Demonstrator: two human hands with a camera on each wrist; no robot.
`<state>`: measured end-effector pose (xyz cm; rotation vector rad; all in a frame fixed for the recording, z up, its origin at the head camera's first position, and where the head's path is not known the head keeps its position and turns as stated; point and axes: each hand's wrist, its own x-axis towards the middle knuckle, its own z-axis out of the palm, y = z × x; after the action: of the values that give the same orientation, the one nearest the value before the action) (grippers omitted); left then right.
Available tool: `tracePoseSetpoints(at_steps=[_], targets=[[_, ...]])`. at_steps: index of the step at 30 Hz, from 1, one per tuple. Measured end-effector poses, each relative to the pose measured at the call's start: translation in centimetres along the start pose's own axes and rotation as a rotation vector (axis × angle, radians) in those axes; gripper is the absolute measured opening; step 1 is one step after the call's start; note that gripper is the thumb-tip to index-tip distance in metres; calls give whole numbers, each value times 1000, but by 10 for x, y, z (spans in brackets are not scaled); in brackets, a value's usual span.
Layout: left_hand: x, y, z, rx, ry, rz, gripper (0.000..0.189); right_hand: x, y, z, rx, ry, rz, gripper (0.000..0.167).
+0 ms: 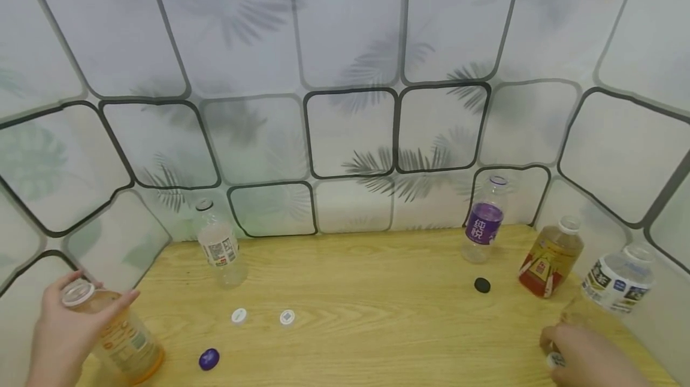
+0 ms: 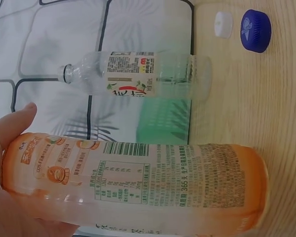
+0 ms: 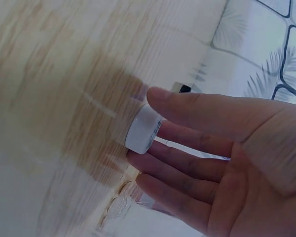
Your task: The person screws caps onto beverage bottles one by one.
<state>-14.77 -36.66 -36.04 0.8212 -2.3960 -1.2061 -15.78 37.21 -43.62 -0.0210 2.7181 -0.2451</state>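
Note:
At the left, my left hand [image 1: 61,330] grips the top of a clear bottle with an orange label [image 1: 124,339], which stands slightly tilted in the head view. In the left wrist view, its printed label [image 2: 138,177] fills the lower half, and the neck is hidden. At the right, my right hand [image 1: 590,354] pinches a white bottle cap [image 1: 556,360] at the table surface. The right wrist view shows the thumb on the cap's [image 3: 144,129] upper side and the fingers beneath. A clear bottle with a white label [image 1: 617,282] stands uncapped just behind this hand.
A purple cap [image 1: 209,359] and two white caps, one nearer [image 1: 239,316] and one farther right [image 1: 287,317], lie left of centre. A clear bottle [image 1: 220,246] stands behind them. At right are a black cap [image 1: 482,285], a purple-labelled bottle [image 1: 484,222] and a yellow-labelled bottle [image 1: 551,258].

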Motion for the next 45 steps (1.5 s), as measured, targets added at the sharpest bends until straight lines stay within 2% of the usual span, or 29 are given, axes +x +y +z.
tracePoseSetpoints(at_steps=[5,11,14,21,24,31,36,41,45], targets=[[-5,-1,2,47,57,-15,96,1,2,2,-19,23,-12,27],[-7,-1,3,74,89,-19,75,1,6,4,-37,87,-55,26],[-6,-1,2,71,80,-25,74,1,7,4,-39,102,-65,25],[-4,-4,1,53,15,-28,69,2,6,5,-49,122,-74,18],[-4,-5,3,30,21,-18,67,2,5,5,-54,130,-78,18],[-8,-10,11,-39,135,-10,39,1,5,5,-66,151,-87,18],[-9,-13,13,-66,159,19,31,2,5,5,-67,157,-93,18],[-9,-13,13,-62,157,43,28,1,4,4,-62,146,-79,17],[-8,-8,11,-24,121,37,25,-2,2,2,-54,127,-58,17]])
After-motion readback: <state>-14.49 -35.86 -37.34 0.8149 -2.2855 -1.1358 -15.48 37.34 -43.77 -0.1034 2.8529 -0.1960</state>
